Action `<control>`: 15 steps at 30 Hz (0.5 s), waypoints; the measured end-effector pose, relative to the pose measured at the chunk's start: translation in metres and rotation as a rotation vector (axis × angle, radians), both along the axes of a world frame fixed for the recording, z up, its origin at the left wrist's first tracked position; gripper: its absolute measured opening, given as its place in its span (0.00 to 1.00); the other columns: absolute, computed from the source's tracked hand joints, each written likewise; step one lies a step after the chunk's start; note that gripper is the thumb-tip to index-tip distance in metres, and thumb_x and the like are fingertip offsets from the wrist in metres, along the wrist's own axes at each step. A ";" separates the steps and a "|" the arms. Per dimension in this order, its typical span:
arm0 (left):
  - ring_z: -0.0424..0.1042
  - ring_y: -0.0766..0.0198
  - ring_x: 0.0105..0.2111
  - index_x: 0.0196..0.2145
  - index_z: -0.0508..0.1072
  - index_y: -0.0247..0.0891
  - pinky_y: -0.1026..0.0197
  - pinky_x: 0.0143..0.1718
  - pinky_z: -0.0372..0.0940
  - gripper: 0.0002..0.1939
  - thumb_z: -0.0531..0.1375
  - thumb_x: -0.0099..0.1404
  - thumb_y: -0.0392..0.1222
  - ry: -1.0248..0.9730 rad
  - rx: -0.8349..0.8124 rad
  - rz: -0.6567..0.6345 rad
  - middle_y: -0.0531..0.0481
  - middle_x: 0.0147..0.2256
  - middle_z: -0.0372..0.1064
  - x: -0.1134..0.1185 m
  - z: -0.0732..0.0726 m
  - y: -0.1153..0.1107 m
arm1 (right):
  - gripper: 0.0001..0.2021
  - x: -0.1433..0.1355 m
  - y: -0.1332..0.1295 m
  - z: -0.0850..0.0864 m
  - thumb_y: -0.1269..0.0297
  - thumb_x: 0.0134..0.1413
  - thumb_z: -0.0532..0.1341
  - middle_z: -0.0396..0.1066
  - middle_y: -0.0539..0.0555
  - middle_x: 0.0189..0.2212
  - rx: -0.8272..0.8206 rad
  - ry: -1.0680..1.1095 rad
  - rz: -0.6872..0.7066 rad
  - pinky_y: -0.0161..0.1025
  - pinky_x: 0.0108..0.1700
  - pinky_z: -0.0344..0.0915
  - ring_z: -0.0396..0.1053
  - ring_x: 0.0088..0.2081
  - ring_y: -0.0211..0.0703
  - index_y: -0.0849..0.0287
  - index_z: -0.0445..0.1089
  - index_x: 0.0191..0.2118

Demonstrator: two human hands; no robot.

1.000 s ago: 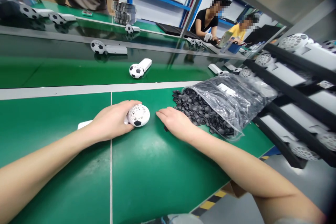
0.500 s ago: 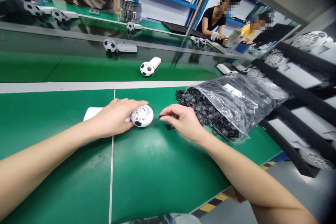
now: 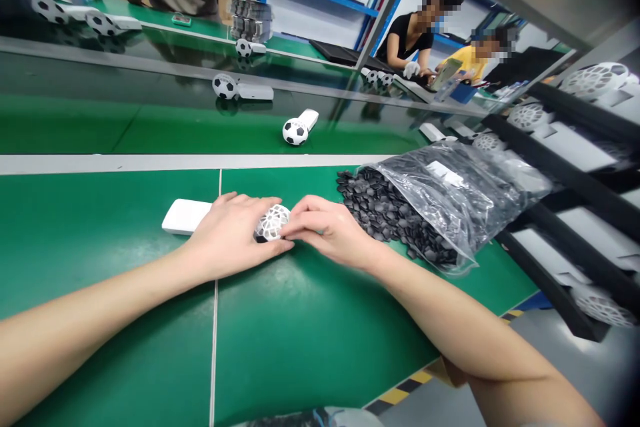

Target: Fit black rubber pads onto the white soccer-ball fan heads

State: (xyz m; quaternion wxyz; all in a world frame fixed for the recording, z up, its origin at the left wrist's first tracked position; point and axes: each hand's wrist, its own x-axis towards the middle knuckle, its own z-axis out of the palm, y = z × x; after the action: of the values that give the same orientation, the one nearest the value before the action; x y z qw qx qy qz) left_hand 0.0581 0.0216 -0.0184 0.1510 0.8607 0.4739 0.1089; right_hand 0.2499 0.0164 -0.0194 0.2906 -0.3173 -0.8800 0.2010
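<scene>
A white ball-shaped head with a lattice surface (image 3: 271, 221) lies on the green table, with a dark patch low on its left side. My left hand (image 3: 233, 233) is wrapped round it from the left, and a white handle (image 3: 187, 217) sticks out beyond that hand. Against the ball's right side, my right hand (image 3: 320, 227) has its fingertips pinched together; whatever they hold is hidden. Black pieces (image 3: 385, 207) spill from a clear plastic bag (image 3: 465, 180) to the right of my right hand.
Ball-headed white items (image 3: 295, 131) rest on the green and glassy strip beyond a white edge (image 3: 125, 163). A black rack (image 3: 565, 213) with more white parts stands at the right. Other people sit across the back.
My right hand has moved left from beside the ball to touch it. The ball has turned in my left hand, and more of the handle shows. Items on the far strip have shifted.
</scene>
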 end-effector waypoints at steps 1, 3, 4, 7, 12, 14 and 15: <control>0.66 0.50 0.45 0.50 0.65 0.42 0.47 0.49 0.55 0.30 0.53 0.55 0.62 -0.010 0.002 -0.008 0.47 0.46 0.70 0.001 0.000 -0.001 | 0.03 -0.001 0.002 0.000 0.70 0.52 0.60 0.67 0.50 0.32 -0.041 0.028 -0.005 0.32 0.39 0.64 0.66 0.35 0.34 0.59 0.69 0.34; 0.67 0.51 0.43 0.49 0.65 0.43 0.48 0.47 0.56 0.27 0.53 0.56 0.59 -0.021 -0.011 -0.025 0.48 0.44 0.71 0.003 0.002 -0.002 | 0.08 -0.002 0.006 -0.001 0.69 0.48 0.63 0.66 0.49 0.32 -0.119 0.059 -0.026 0.33 0.40 0.64 0.65 0.34 0.34 0.59 0.66 0.36; 0.67 0.51 0.43 0.49 0.66 0.43 0.48 0.46 0.57 0.26 0.53 0.56 0.58 -0.023 -0.021 -0.027 0.49 0.43 0.71 0.003 0.003 -0.002 | 0.10 -0.003 0.007 -0.001 0.69 0.46 0.64 0.65 0.50 0.33 -0.156 0.064 -0.048 0.33 0.39 0.64 0.65 0.34 0.34 0.59 0.65 0.36; 0.67 0.50 0.43 0.48 0.67 0.42 0.50 0.44 0.58 0.25 0.54 0.56 0.55 -0.019 -0.047 -0.028 0.48 0.43 0.71 0.003 0.006 0.002 | 0.13 -0.003 0.009 -0.004 0.66 0.44 0.66 0.64 0.50 0.36 -0.252 0.045 -0.118 0.33 0.37 0.64 0.64 0.33 0.34 0.59 0.63 0.37; 0.59 0.48 0.52 0.55 0.61 0.46 0.49 0.52 0.54 0.33 0.59 0.52 0.56 0.001 -0.156 -0.230 0.48 0.49 0.65 -0.014 0.006 0.015 | 0.06 0.022 0.012 -0.008 0.64 0.51 0.61 0.69 0.50 0.33 -0.273 0.048 -0.289 0.34 0.35 0.64 0.66 0.31 0.34 0.60 0.68 0.35; 0.50 0.45 0.57 0.57 0.57 0.48 0.46 0.53 0.51 0.35 0.57 0.53 0.57 0.036 -0.171 -0.222 0.46 0.54 0.59 -0.017 0.004 0.012 | 0.04 0.037 0.012 -0.008 0.67 0.54 0.58 0.71 0.51 0.32 -0.172 -0.035 -0.376 0.35 0.38 0.64 0.68 0.33 0.36 0.59 0.70 0.33; 0.47 0.44 0.58 0.58 0.55 0.48 0.44 0.53 0.50 0.35 0.55 0.55 0.58 0.042 -0.148 -0.175 0.45 0.56 0.56 -0.017 0.002 0.008 | 0.05 0.043 0.011 -0.009 0.68 0.54 0.58 0.72 0.52 0.33 -0.122 -0.107 -0.383 0.36 0.41 0.64 0.68 0.35 0.37 0.59 0.71 0.33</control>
State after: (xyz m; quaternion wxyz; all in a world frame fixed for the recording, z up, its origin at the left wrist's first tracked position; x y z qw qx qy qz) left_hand 0.0412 0.0291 -0.0167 0.2130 0.8874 0.4068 0.0418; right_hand 0.2930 0.0273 -0.0280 0.2565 -0.5059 -0.8041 0.1779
